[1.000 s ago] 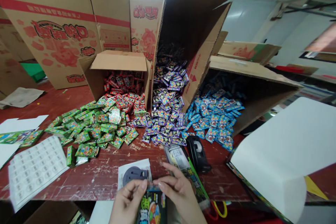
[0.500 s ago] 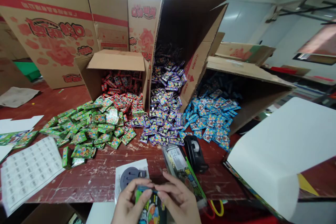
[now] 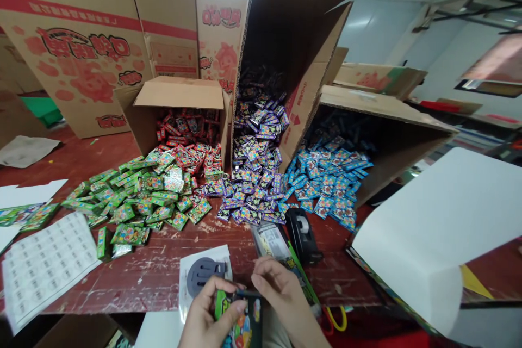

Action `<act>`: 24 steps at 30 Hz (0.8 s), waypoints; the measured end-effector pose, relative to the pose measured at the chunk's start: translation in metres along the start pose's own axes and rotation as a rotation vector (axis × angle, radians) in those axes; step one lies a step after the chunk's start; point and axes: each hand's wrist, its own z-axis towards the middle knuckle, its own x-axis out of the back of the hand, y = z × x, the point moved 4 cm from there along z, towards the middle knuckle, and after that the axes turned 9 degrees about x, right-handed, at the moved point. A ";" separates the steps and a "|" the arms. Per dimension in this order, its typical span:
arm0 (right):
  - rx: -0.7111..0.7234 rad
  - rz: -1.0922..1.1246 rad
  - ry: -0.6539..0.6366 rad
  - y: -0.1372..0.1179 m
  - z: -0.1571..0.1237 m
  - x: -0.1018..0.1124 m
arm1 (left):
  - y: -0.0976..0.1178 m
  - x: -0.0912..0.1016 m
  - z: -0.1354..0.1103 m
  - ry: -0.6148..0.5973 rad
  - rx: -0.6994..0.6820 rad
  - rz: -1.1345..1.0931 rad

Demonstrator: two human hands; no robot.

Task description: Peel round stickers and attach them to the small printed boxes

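Observation:
My left hand (image 3: 214,312) grips a dark candy pack (image 3: 244,326) with green trim and bright round candies printed on it, just below the table's front edge. Its thumb lies across the pack's face. Beside the pack's upper right corner, my right hand (image 3: 281,293) is lifted off it, fingers loosely curled and nothing visible in them. Behind the left hand a grey-purple disc (image 3: 204,274) with slots rests on a white sheet (image 3: 187,263). Past the right hand lies a clear package with a green edge (image 3: 296,261), beside a black tape dispenser (image 3: 304,239).
Green packs (image 3: 138,201), red packs (image 3: 196,155), purple packs (image 3: 255,185) and blue packs (image 3: 330,185) lie heaped, several spilling from tipped cartons (image 3: 179,92). A sticker sheet (image 3: 49,266) is at left. A large white-backed sheet (image 3: 444,217) curls at right near yellow-handled scissors (image 3: 340,318).
My right hand has come away from the top of the pack and moved up and right. The left hand keeps hold of the pack, which has shifted slightly right.

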 end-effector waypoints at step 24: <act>-0.577 0.555 0.153 0.017 0.006 -0.018 | 0.063 -0.017 -0.010 0.365 0.123 -0.201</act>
